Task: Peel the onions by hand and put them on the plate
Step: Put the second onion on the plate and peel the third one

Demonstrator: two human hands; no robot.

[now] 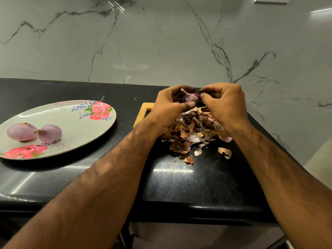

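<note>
- Two hands on one onion: left hand cups it, right hand pinches skin at its 3 o'clock side.
- Plate lies at 9 o'clock, left hand nearer.

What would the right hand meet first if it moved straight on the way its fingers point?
The onion: the right hand points left at it and seems to pinch its skin. Just beyond is the left hand, gripping it.

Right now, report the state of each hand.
Left hand: closed, holding the onion.
Right hand: closed, pinching the same onion.
</note>
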